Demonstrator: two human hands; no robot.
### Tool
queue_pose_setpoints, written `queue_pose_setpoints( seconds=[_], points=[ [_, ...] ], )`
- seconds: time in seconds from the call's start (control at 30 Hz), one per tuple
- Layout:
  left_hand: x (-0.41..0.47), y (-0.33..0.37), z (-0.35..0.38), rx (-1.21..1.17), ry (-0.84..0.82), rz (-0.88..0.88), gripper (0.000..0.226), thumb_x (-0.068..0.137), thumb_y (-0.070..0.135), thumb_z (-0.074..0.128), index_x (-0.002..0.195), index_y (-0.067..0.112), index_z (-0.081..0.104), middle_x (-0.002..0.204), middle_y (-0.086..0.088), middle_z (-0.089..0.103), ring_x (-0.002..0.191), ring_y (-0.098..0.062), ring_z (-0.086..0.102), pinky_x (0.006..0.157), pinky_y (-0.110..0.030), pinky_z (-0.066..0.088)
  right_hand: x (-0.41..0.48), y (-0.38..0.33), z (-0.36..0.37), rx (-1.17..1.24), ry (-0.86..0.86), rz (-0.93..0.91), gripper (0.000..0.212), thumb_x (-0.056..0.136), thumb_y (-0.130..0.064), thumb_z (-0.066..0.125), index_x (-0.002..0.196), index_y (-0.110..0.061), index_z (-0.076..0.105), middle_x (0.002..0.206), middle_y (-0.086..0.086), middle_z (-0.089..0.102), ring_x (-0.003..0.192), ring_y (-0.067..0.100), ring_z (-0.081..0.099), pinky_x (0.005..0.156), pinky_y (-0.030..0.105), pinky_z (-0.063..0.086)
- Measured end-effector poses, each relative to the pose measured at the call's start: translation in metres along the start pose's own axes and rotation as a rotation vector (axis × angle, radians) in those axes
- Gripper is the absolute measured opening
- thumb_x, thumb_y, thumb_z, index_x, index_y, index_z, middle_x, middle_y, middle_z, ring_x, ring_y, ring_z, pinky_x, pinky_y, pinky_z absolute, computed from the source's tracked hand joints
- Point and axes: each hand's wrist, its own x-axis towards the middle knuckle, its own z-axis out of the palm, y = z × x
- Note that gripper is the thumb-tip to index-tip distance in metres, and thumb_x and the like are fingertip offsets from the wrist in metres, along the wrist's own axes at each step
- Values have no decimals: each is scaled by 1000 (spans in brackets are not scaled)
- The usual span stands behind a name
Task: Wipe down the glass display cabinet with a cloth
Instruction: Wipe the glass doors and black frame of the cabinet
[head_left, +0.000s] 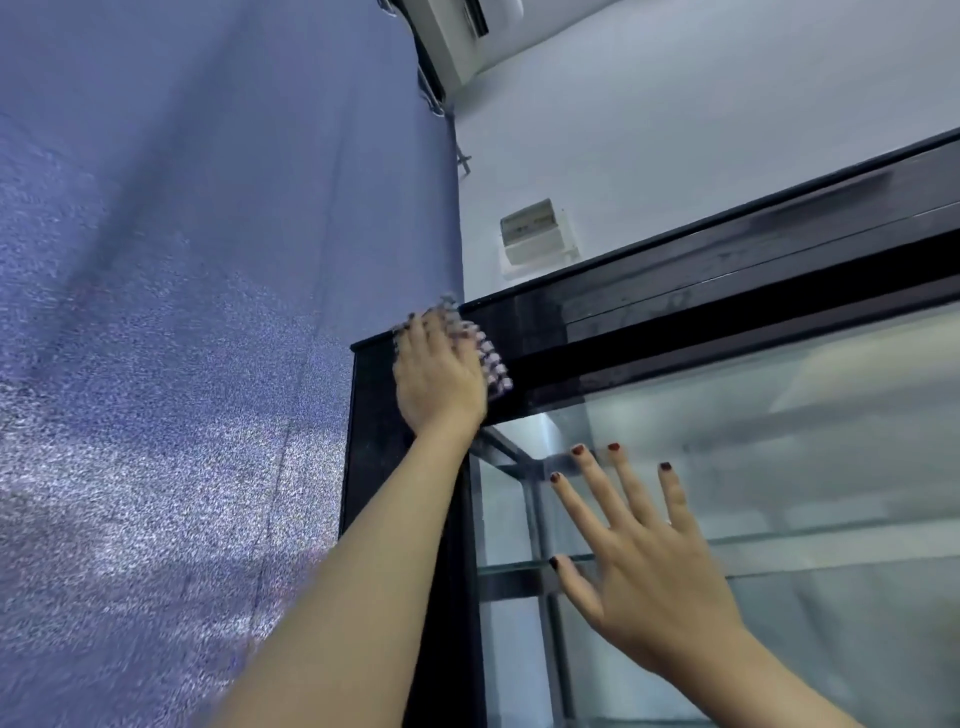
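Observation:
The glass display cabinet (727, 291) has a black frame and rises at the right, seen from below. My left hand (439, 376) reaches up to its top left corner and presses a nubby grey cloth (496, 366) flat against the black top band. Only the cloth's edge shows, sticking out around my fingers. Lower down, my right hand (644, 551) lies flat on the glass front pane (831, 467) with its fingers spread, holding nothing. Glass shelves show faintly inside the cabinet.
A blue-purple textured wall (182, 312) fills the left, close beside the cabinet's side. Behind the cabinet is a white wall with a small white box (537, 234). An air conditioner (452, 36) hangs at the top.

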Motion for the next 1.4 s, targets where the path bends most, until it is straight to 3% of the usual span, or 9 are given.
queue_pose_setpoints(
  seconds=[0.17, 0.27, 0.47, 0.63, 0.77, 0.93, 1.1, 1.2, 1.4],
  points=[
    [-15, 54, 6, -47, -133, 376, 57, 100, 43, 24, 151, 19, 14, 159, -1, 9, 145, -18, 4, 117, -35, 3, 0, -1, 0, -10, -38, 17, 66, 84, -56, 31, 135, -19, 52, 146, 9, 40, 135, 34, 35, 103, 55, 23],
    [-11, 46, 4, -45, -196, 457, 57, 100, 45, 24, 151, 21, 13, 159, 2, 7, 145, -15, 2, 116, -34, 2, 0, -1, -1, -18, -47, 22, 65, 88, -57, 26, 136, -20, 50, 146, 8, 41, 135, 34, 36, 103, 54, 23],
    [2, -55, -18, -137, -116, 135, 56, 99, 35, 35, 148, 12, 22, 157, -5, 18, 144, -21, 12, 117, -38, 13, 0, -1, -4, -40, -62, 10, 66, 83, -56, 33, 138, -20, 45, 147, 8, 40, 135, 34, 35, 104, 55, 22],
    [3, -80, -19, -102, -91, -11, 55, 99, 34, 34, 147, 9, 25, 156, -5, 20, 144, -22, 14, 117, -42, 9, 1, -2, -5, -49, -60, 13, 67, 83, -56, 33, 138, -20, 47, 147, 7, 39, 136, 34, 35, 103, 55, 22],
    [-35, -95, -26, 16, -42, 21, 58, 95, 34, 35, 145, 6, 30, 154, -9, 25, 143, -21, 18, 115, -37, -4, 2, -2, -5, -64, -73, 19, 67, 84, -56, 32, 139, -20, 45, 148, 8, 38, 137, 34, 34, 108, 57, 24],
    [-131, -108, -53, 13, -101, 49, 70, 87, 44, 31, 145, 4, 29, 154, -9, 25, 143, -23, 18, 117, -36, 1, 2, -1, -7, -82, -127, 7, 68, 85, -54, 28, 141, -17, 42, 149, 12, 36, 137, 37, 32, 107, 60, 26],
    [-170, -110, -72, 516, -258, 122, 84, 93, 60, 11, 144, -6, 22, 154, -21, 15, 145, -30, 4, 110, -34, -20, 0, -2, -7, -79, -164, -4, 69, 86, -53, 25, 142, -15, 40, 150, 14, 33, 139, 38, 29, 108, 61, 22],
    [-140, -96, -60, 336, -313, -17, 77, 96, 49, 25, 147, -5, 5, 156, -22, -1, 145, -30, -4, 114, -34, -10, 0, -1, -7, -73, -173, -12, 70, 86, -53, 25, 142, -14, 40, 151, 14, 32, 140, 38, 27, 109, 61, 21],
    [-15, -69, -29, 64, -190, -57, 71, 98, 43, 35, 149, 2, 9, 157, -17, 4, 145, -27, 1, 118, -35, 0, 1, -1, -5, -65, -157, -6, 71, 84, -55, 26, 142, -16, 40, 151, 13, 31, 140, 37, 26, 109, 61, 21]
  ],
)
